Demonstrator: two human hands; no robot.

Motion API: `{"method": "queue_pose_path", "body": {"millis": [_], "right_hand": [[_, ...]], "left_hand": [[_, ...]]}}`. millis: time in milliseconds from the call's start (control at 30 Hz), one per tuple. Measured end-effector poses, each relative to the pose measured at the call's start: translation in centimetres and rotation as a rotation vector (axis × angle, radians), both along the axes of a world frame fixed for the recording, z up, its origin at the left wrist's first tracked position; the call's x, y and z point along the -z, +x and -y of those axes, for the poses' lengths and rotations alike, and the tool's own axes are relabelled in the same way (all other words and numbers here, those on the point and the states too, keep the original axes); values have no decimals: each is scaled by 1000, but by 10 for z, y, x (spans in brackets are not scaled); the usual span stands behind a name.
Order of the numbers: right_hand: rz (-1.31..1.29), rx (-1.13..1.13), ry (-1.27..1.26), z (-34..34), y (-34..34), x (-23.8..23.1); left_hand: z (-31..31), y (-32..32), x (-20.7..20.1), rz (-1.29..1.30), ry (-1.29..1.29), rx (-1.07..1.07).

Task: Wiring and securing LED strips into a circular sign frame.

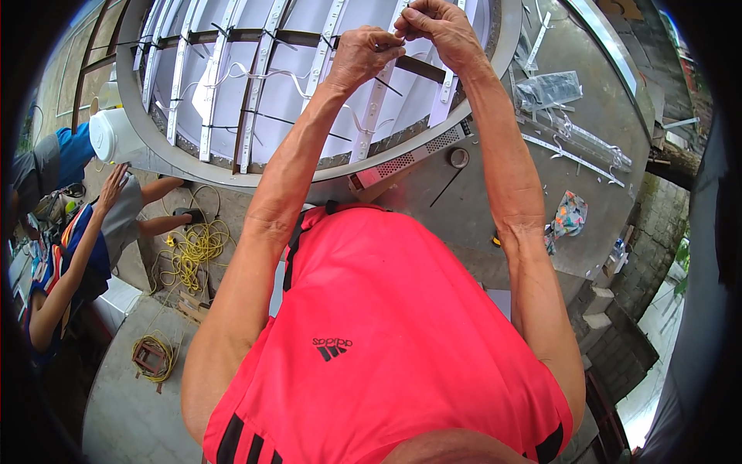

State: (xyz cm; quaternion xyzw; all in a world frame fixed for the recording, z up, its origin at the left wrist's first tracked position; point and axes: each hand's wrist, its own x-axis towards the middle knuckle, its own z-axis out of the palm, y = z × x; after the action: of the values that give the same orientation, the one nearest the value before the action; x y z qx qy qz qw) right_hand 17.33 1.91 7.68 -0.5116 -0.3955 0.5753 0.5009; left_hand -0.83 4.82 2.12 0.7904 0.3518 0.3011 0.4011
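Both my hands are raised over the far part of a large round lightbox frame [232,179]. My left hand [363,58] is closed in a pinch, fingertips together. Close beside it, my right hand [442,29] pinches too, fingers curled. Whatever lies between the fingertips is too small to make out. Beneath them, white LED strips [259,73] run in rows across dark metal bars, fastened by black cable ties [270,116]. A loose white wire [286,75] winds over the strips below my left hand.
A perforated metal power supply [410,158] sits against the frame's near rim, beside a tape roll [459,158]. Right of it are clear plastic packaging [549,90], loose strips [572,160] and a patterned cloth [570,214]. People [77,255] and a coiled yellow cord [189,255] are at left.
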Motion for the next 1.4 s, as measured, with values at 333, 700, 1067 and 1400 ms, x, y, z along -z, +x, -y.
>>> {"method": "queue_pose_path", "body": {"millis": [333,700,1067,1400], "right_hand": [[95,77,68,48,1,-14],[52,85,125,77,10,-3],[195,225,118,109,-23,6],[427,308,332,116,-14,19]], "left_hand": [[7,2,17,60,224,65],[-27,5,3,-262,-34,-87],[-98,71,36,-88,-515,-36],[-142,129,27,-483,-97,-106]]}}
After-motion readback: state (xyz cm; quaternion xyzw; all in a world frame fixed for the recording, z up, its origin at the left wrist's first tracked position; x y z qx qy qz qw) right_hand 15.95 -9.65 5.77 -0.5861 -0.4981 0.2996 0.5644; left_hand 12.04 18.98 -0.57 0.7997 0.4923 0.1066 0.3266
